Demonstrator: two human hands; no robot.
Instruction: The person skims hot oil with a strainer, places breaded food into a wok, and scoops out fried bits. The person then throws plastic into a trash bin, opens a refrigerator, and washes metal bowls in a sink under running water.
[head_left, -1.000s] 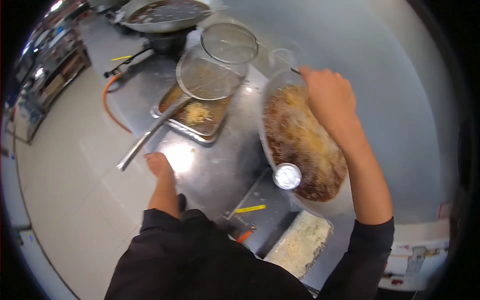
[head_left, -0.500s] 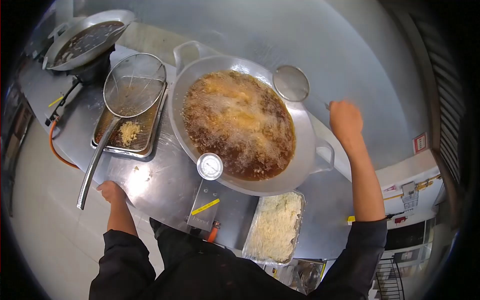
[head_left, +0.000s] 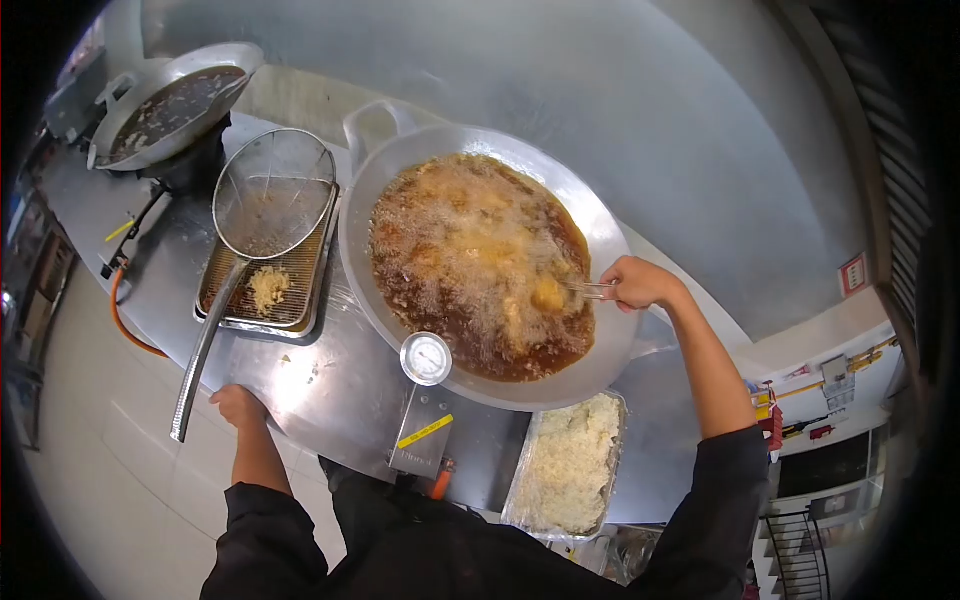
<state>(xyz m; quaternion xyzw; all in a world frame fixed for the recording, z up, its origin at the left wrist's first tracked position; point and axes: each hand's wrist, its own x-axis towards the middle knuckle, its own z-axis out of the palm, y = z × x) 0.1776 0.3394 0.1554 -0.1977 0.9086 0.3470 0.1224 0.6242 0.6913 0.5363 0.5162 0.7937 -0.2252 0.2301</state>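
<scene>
My right hand (head_left: 637, 284) grips a small mesh skimmer by its handle (head_left: 594, 290) at the right side of a large metal wok (head_left: 480, 398). The skimmer's head is down in the bubbling brown oil (head_left: 430, 270), mostly hidden beside a golden fried piece (head_left: 547, 294). More golden pieces and crumbs float in the foam. Down at the left, my left hand (head_left: 240, 406) is closed at the front edge of the steel table (head_left: 300, 385). A round dial thermometer (head_left: 426, 358) stands at the wok's near rim.
A large wire strainer (head_left: 275, 195) lies over a rack tray (head_left: 212, 290) holding pale crumbs (head_left: 268, 289); its long handle juts past the table edge. A second wok (head_left: 100, 152) of dark liquid sits at far left. A plastic-lined tray of crumbs (head_left: 570, 465) is at the front.
My right hand has come down and left, bringing the skimmer's head from above the wok's right rim into the oil. The left hand stays at the table edge. The view has shifted slightly.
</scene>
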